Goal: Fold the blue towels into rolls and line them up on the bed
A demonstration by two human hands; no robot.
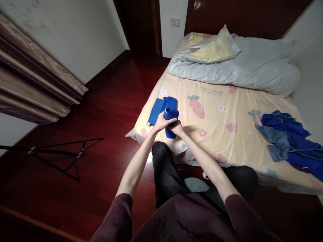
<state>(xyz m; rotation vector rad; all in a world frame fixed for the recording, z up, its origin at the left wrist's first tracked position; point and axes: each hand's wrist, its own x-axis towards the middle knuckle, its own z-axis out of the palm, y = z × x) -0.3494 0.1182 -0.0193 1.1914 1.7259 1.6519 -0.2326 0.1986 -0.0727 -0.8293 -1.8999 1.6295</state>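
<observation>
Both hands are closed around a blue towel (171, 114), folded into a thick bundle just above the near left part of the bed. My left hand (160, 123) grips its left side, the thumb lying across the front. From the right and below, my right hand (177, 128) wraps the same bundle; some of its fingers are hidden behind the cloth. Beside the left hand, a flat folded blue cloth (155, 111) with a small white tag lies on the bed. More blue cloth shows beyond and below the bundle; I cannot tell where one piece ends.
A loose heap of blue cloths (300, 134) and a grey-blue cloth (277, 143) lies on the right of the bed (214, 124). A grey quilt (259, 64) and a yellow pillow (217, 48) are at the head. A black tripod (58, 152) stands on the floor at left.
</observation>
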